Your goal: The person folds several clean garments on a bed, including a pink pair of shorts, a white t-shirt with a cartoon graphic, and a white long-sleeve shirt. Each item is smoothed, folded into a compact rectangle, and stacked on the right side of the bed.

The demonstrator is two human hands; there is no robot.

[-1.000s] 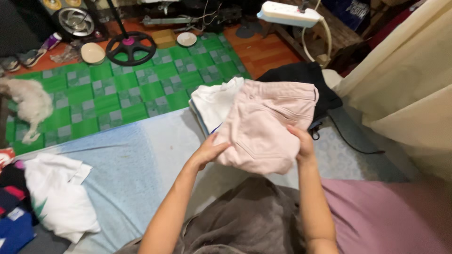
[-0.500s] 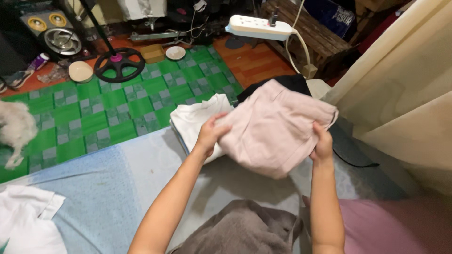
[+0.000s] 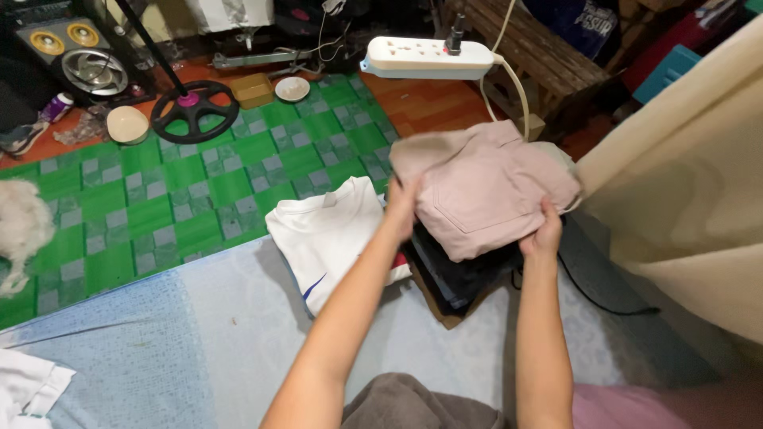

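Observation:
Both hands hold a folded pale pink garment [image 3: 485,187] over a stack of dark folded clothes [image 3: 457,274] at the far edge of the bed. My left hand [image 3: 403,208] grips the garment's left edge and my right hand [image 3: 544,232] grips its near right corner. The pink garment rests on or just above the dark stack; I cannot tell which. A folded white shirt [image 3: 330,234] with a blue mark lies just left of the stack, partly under my left forearm.
A light blue bedsheet [image 3: 159,342] covers the bed. A grey-brown cloth [image 3: 413,405] lies near me. A white power strip [image 3: 429,57] hangs above the clothes. A green checkered mat [image 3: 159,191], bowls, a black stand base [image 3: 193,110], a white dog [image 3: 20,230] and a cream curtain [image 3: 691,191] surround.
Both hands have carried the pink garment away from me and to the right, from over the white shirt to over the dark stack. The view has shifted forward.

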